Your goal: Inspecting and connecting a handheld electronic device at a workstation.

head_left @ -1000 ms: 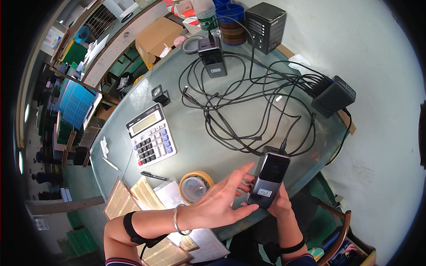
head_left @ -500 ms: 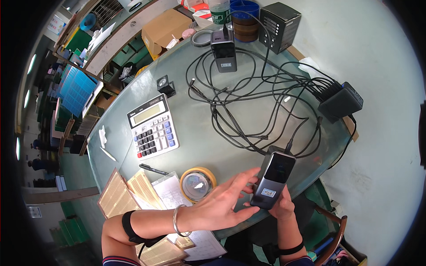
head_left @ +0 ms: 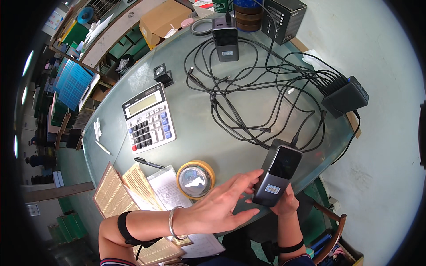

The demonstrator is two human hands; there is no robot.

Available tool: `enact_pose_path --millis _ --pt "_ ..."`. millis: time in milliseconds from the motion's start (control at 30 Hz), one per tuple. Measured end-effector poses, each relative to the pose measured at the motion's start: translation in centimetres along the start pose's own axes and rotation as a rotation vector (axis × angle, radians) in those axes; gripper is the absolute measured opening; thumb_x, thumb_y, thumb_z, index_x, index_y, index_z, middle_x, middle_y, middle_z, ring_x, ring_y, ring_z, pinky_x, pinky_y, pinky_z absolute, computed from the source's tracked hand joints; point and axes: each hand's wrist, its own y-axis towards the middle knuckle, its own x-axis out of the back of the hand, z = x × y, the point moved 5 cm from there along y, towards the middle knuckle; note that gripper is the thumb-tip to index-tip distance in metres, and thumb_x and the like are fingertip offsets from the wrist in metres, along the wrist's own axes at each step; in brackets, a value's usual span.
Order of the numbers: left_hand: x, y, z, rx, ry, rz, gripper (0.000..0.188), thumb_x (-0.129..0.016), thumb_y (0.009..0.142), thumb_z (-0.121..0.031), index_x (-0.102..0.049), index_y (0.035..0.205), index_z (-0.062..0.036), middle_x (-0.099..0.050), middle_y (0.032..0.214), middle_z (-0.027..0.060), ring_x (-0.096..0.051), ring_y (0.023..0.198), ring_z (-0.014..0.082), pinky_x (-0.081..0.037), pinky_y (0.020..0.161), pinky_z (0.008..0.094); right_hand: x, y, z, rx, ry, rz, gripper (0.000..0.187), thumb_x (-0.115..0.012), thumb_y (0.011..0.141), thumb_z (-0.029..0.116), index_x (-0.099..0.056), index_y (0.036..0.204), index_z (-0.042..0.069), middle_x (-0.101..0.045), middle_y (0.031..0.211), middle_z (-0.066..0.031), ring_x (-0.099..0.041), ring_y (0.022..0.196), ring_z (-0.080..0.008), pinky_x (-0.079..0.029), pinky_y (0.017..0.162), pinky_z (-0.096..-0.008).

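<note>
A grey and black power bank [head_left: 266,195] with a glossy dark panel and a small label is gripped from below by my right hand [head_left: 287,203], whose fingers are partly hidden behind it. A black cable is plugged into its far end. At the power bank's left side, my left hand [head_left: 217,204] has its fingers stretched out and apart, the tips at or very near the edge; contact I cannot tell. A second power bank [head_left: 226,54], also with a cable plugged in, stands farther back on the table. Tangled black cables [head_left: 235,122] run between both and a dark multi-port charger [head_left: 345,98] at the right.
A calculator [head_left: 155,133] lies left of the cables, near a small black box-like item [head_left: 162,75]. Closer in are a tape roll [head_left: 210,177], a black pen [head_left: 148,162] and papers [head_left: 162,184]. A black box [head_left: 284,20] stands at the back; a wall [head_left: 368,48] borders the right.
The view has shifted slightly, so the table things sit a little higher. Both hands keep nearly the same pose; the power bank appears slightly farther right.
</note>
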Motion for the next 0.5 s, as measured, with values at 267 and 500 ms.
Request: enact_pose_path --millis 267,500 --pt "-0.5 -0.6 -0.1 0.015 0.044 0.071 0.074 -0.071 0.078 -0.006 -0.032 0.14 -0.0065 -0.045 0.133 0.0125 -0.061 0.102 0.0191 -0.051 0.05 0.0218 -1.4 1.1 0.7 0.029 -0.045 0.015 0.095 -0.068 0.072 0.054 -0.023 0.14 0.005 -0.037 0.132 -0.0317 -0.049 0.116 -0.0418 -0.051 0.085 -0.0564" --pt "-0.5 -0.5 0.1 -0.006 0.047 0.03 0.069 -0.07 0.08 -0.012 -0.034 0.138 -0.0062 -0.049 0.12 0.015 -0.06 0.1 0.0243 -0.052 0.054 0.0274 -1.4 1.3 0.9 -0.021 0.02 0.041 0.102 -0.07 0.072 0.052 -0.01 0.144 0.015 -0.041 0.133 -0.0266 -0.048 0.12 -0.0379 -0.048 0.092 -0.0481"
